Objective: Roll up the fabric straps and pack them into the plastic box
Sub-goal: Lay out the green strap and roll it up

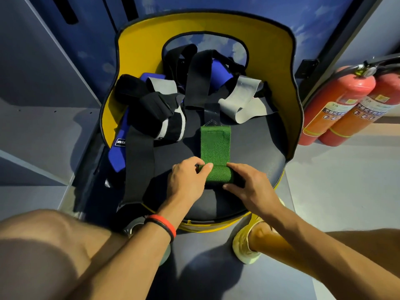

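A blue strap with a small tag, its writing unreadable, hangs off the chair seat's left edge under a long black strap. Near the front edge, the left hand and right hand both pinch the half-rolled green strap. Red fire extinguishers stand to the right.

Woven cloth on a matt seat
Coarse-weave green strap, matt black straps, faintly sheeny grey straps; glossy red extinguishers.
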Tool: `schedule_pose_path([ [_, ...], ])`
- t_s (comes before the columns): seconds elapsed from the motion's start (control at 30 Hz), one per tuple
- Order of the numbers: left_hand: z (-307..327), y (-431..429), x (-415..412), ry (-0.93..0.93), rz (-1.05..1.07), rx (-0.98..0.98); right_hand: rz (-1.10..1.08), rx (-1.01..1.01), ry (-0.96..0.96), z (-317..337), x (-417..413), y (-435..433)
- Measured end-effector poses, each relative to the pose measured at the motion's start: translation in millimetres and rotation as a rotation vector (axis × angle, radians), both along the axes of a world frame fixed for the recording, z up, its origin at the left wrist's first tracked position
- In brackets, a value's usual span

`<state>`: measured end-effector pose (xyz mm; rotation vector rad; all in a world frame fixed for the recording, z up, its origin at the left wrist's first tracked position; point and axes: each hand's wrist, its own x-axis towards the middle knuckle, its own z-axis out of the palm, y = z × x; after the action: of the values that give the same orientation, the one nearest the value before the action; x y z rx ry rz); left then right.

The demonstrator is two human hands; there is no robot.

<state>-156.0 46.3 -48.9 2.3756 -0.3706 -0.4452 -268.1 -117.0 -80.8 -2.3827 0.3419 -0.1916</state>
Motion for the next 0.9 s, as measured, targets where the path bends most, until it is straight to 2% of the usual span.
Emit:
schedule_pose_path([
  [0.17,3.9,10.2,6.1,0.108,-0.125,0.08,0.018,0.21,0.204,15.5,5.4,-12.8],
  [0.27,-3.3,16.8,16.6,0.214,-0.163,0.018,-0.003,0.358,0.295,22.9,7.7,-16.0],
  [0.4,-9.9,17.8,20.8,0.252,-0.13,0.039,-0.055,0.545,0.315,19.1,7.2,-15.0],
  [0.53,-9.6,14.0,17.7,0.278,-0.107,0.04,-0.209,0.722,0.322,25.2,9.2,-9.4],
  [0.6,-9.3,10.7,17.2,0.251,-0.095,0.045,-0.251,0.623,0.293,26.1,9.6,-8.9],
  [0.7,-10.4,3.8,15.3,0.197,-0.044,0.096,-0.23,0.255,0.155,20.6,9.1,-7.9],
  [0.8,-10.7,-3.5,15.5,0.207,-0.027,0.155,-0.046,-0.073,-0.143,13.6,8.3,-3.0],
  [0.9,-11.1,-7.4,15.6,0.198,0.004,0.187,0.138,-0.268,-0.154,10.3,5.0,-1.6],
])
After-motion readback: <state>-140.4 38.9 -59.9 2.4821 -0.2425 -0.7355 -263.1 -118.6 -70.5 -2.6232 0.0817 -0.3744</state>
